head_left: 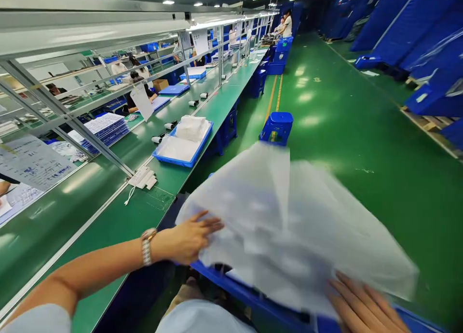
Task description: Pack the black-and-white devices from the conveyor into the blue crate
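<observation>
Translucent white plastic sheeting [267, 227], wide, thin and blurred, spreads just off the near edge of the bench, over a blue plastic container [249, 298] whose near rim shows beneath it. Along that rim a dark gap shows between sheeting and container.

The person's left hand [193, 237] touches the sheeting's near left part, its fingers extended and slightly parted; I cannot tell whether the thumb pinches the material. A wristwatch with a light metal band [146, 248] circles that wrist. The right hand [367, 304] lies on the near right part, fingers straight and unclenched, the thumb hidden from view.

Left of the sheeting runs a long green-topped workbench [104, 246]. On it, near the edge, sits a shallow blue plastic tray [175, 160] holding white sheets, with small black-and-white cylindrical objects [169, 126] beside it. Nearer, a bundle of white tags with a cord [143, 177] lies by a metal upright.

Beyond the sheeting, a blue plastic stool [278, 122] stands on the shiny green floor [361, 145]. Blue-covered stacks [394, 26] line the right side, and a co-worker in a pale top [287, 25] stands far down the bench.
</observation>
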Available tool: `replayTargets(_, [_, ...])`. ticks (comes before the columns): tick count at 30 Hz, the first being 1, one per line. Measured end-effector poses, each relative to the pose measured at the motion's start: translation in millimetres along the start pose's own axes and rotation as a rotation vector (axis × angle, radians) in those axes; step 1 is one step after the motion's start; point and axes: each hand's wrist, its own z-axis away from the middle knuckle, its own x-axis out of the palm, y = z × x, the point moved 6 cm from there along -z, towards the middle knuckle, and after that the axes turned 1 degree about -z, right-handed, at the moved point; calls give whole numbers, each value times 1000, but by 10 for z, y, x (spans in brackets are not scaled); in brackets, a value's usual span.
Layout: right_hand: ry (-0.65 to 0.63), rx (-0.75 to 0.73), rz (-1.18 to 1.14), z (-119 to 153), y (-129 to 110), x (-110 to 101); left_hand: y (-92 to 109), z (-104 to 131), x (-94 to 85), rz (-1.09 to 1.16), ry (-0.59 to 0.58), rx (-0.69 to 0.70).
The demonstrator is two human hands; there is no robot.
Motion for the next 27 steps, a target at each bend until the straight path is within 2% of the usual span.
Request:
replayTargets(2, [-47,-127,143,127,-103,384,-378,-303,749,63,-142,-85])
replayTargets(4, [-181,-135,274,208,-107,766,-651,-524,1322,94,-222,-170])
replayTargets(6, [-351,-15,321,283,-51,1046,-773,-624,1698,106,-264,-222])
replayTargets(8, [-466,86,334,370,-36,1196,-779,-610,1931,116,-288,-237])
replayTargets(16, [-761,149,311,699,-143,1559,-651,-303,2488,124,-303,-325])
replayTargets(19, [-907,179,283,776,-117,1724,-589,-290,2631,144,-300,-374])
replayTargets(22, [-1063,239,251,903,-38,1826,-535,-285,2698,186,-301,-395])
replayTargets(24, [-1070,235,189,971,0,1806,-524,-277,2684,219,-295,-401])
replayTargets(27, [-926,164,61,915,-8,1676,-488,-223,2533,264,-283,-448])
